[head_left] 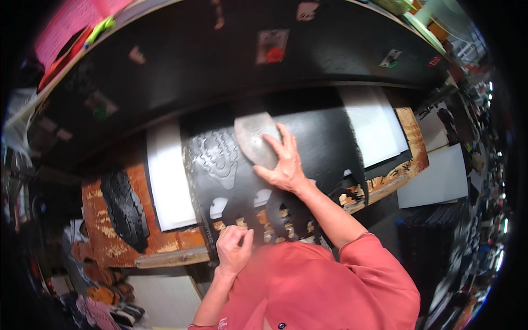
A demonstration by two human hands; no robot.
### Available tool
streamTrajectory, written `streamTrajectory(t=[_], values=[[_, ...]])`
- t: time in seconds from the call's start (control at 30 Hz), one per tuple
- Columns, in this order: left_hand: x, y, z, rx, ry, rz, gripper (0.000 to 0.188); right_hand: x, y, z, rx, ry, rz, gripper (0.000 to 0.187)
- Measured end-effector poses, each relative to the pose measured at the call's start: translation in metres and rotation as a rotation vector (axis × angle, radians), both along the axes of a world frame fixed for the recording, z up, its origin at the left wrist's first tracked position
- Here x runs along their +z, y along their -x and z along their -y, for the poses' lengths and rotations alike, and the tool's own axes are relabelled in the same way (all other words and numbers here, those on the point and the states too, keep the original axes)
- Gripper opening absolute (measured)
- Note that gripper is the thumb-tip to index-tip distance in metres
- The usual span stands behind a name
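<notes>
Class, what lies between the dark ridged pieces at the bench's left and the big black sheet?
The head view shows brown tabletop, then a dark-edged white sheet beside the black sheet.

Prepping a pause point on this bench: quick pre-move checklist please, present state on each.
1. Right grip on the grey plate: ok, fingers and thumb at its right side.
2. Left grip away from the plate: ok, curled by the black sheet's near edge. Anything inside it: cannot tell.
3. Plate lying flat on the sheet: cannot tell, one blurred view from above.
4. Gap between plate and patterned outline: cannot tell, they nearly meet.
5. Sheet whole along its near edge: not ok, cutouts there.
6. Treaded black pieces apart from plate: ok, far left.
</notes>
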State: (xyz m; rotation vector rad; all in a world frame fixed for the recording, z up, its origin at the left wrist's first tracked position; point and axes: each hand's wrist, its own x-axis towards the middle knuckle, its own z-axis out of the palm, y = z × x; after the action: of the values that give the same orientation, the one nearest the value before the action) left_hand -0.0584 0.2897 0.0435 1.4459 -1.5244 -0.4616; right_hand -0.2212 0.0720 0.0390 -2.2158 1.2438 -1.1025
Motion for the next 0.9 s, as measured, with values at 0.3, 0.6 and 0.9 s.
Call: streamTrajectory(t=[0.3, 0.6, 0.9], values=[[-0.028, 0.005, 0.001, 0.133, 0.17, 0.396, 0.028, 0.054, 0.13, 0.055, -0.176, 0.013, 0.668, 0.015], [-0.036, 0.007, -0.001, 0.191, 0.135, 0.304, 0.022, 0.111, 0.342, 0.135, -0.526, 0.246, 0.504, 0.02], [-0.039, 0.022, -0.008, 0.082, 0.28, 0.355, 0.004, -0.036, 0.279, -0.058, -0.385, 0.195, -0.32, 0.014]])
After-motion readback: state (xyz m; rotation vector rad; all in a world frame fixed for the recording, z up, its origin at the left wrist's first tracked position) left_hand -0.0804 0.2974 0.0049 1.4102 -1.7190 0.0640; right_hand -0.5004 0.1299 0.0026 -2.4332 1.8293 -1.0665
